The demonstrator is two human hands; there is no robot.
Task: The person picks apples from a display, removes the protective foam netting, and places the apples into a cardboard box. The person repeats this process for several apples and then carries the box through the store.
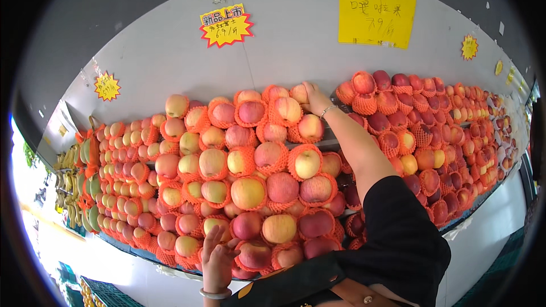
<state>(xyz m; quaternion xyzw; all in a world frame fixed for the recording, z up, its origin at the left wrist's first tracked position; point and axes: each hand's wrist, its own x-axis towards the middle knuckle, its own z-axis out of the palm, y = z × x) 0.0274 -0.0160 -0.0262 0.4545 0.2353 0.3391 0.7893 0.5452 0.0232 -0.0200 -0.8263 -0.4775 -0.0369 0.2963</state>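
Observation:
Rows of red and yellow apples, many in orange foam nets, rise in a sloping stack before me. My right hand (316, 100), a thin bracelet at its wrist, reaches to the top row near the grey wall. Its fingers are closed on an apple (298, 93) there; part of the grip is hidden. Just below lies another netted apple (310, 127). Low at the front, my left hand (217, 258) is raised with its fingers apart and nothing in it, a pale bangle around the wrist. A dark red apple (253, 254) in a net is right beside it.
Darker red apples (380, 122) fill the right section, beyond my right arm. Smaller apples (116, 185) are stacked at left, beside green fruit (91, 185) and bananas (69, 185). Yellow signs (377, 13) hang on the grey wall (284, 28). A green crate (108, 293) stands low at left.

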